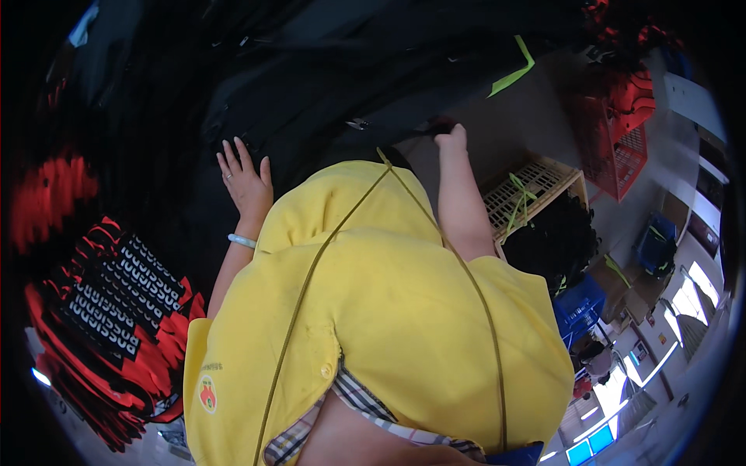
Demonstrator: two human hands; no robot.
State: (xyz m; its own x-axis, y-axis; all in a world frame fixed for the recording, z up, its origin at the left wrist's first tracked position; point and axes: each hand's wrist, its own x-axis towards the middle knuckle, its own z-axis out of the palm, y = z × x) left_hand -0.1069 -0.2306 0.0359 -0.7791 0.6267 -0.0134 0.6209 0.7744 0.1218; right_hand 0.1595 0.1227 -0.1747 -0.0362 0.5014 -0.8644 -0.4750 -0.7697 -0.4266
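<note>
Black fabric spreads across the space in front of me. My left hand lies flat on it, fingers apart, holding nothing. At the fabric's right edge my right hand is closed around something dark with a touch of red, too shadowed to identify. A small shiny metal piece shows on the black area between my hands; its kind is unclear. A yellow-green strip lies beyond my right hand.
Black and red printed garment pieces are piled at the left. On the right stand a pale slatted crate with dark material, a red crate holding red pieces, and a blue crate. A person is farther back.
</note>
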